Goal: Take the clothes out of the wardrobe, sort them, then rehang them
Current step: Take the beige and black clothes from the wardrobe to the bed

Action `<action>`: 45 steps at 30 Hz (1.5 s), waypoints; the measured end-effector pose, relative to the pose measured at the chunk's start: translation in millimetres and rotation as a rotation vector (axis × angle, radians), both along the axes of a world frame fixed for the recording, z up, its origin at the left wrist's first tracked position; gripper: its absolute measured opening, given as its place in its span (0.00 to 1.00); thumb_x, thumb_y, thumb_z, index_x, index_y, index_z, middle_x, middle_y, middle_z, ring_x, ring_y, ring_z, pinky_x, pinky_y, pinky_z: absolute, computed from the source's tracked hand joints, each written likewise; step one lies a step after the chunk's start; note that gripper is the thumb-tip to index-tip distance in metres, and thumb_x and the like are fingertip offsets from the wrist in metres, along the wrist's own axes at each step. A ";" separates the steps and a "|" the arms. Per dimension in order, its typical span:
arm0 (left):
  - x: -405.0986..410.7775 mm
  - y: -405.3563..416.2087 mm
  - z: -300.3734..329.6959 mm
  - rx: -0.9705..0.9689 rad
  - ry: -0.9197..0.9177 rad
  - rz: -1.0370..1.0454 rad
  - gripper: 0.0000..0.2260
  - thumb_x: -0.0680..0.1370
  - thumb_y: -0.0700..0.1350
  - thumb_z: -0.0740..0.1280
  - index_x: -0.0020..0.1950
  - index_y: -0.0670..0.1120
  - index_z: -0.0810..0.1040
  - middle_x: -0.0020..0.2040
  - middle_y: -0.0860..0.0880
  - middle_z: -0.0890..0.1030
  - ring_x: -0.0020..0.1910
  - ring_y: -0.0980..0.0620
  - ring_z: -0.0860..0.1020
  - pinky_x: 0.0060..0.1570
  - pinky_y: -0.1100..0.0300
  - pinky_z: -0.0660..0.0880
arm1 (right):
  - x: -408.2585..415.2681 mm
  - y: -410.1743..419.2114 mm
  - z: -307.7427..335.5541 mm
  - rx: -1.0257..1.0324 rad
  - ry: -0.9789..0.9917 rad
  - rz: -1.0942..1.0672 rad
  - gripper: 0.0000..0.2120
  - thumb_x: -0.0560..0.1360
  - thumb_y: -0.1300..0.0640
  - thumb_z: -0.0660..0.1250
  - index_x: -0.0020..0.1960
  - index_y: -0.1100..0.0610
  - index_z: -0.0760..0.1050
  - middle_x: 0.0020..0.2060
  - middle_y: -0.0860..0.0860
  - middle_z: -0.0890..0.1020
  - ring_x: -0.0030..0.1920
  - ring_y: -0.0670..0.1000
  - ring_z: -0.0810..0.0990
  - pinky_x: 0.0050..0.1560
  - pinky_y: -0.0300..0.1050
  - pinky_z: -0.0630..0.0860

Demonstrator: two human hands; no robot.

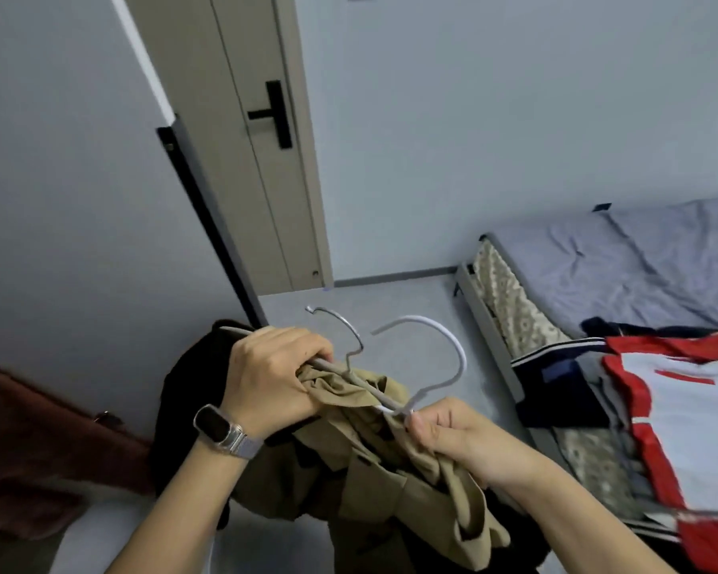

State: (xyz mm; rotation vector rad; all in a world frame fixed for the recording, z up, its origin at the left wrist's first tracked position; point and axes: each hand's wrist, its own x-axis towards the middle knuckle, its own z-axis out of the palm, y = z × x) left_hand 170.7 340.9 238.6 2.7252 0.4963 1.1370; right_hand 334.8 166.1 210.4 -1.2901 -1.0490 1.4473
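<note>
I see a grey bedroom with a beige door (pixel 241 138) far left and a bed (pixel 622 263) on the right carrying a red-and-white garment (pixel 680 416). Near centre, my left hand (pixel 274 374) grips a grey hanger (pixel 340 345) and khaki garment (pixel 390 470); my right hand (pixel 461 437) pinches a white hanger (pixel 440 345) at its neck.

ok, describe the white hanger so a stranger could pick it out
Start at the two hands low in the middle, bunching khaki clothing. Two hooks rise above it; the white hanger is the one nearer the bed, pinched by the right hand. Its hook is thicker, wider and paler than the thin metal hanger beside it.
</note>
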 end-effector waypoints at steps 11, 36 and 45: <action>211.3 -87.1 -15.6 -0.076 0.061 -0.374 0.10 0.71 0.43 0.69 0.51 0.54 0.81 0.43 0.59 0.79 0.45 0.56 0.77 0.54 0.47 0.71 | 149.5 -131.9 4.8 -0.051 -0.087 -0.320 0.27 0.70 0.31 0.65 0.25 0.49 0.63 0.22 0.52 0.61 0.24 0.61 0.55 0.31 0.56 0.46; 478.8 -137.4 -7.5 -0.096 0.361 -1.005 0.31 0.66 0.36 0.66 0.65 0.59 0.66 0.66 0.60 0.67 0.70 0.58 0.61 0.52 0.53 0.63 | 256.1 -213.7 17.4 -0.051 0.082 -1.090 0.21 0.64 0.46 0.72 0.23 0.50 0.63 0.18 0.47 0.60 0.17 0.44 0.56 0.22 0.36 0.49; 522.7 -131.9 -27.1 -0.095 0.274 -0.872 0.13 0.67 0.42 0.63 0.48 0.55 0.68 0.46 0.55 0.74 0.48 0.51 0.68 0.44 0.54 0.59 | 289.0 -202.6 26.9 -0.282 -0.621 -1.121 0.19 0.71 0.37 0.63 0.30 0.50 0.68 0.26 0.44 0.70 0.28 0.41 0.66 0.33 0.35 0.62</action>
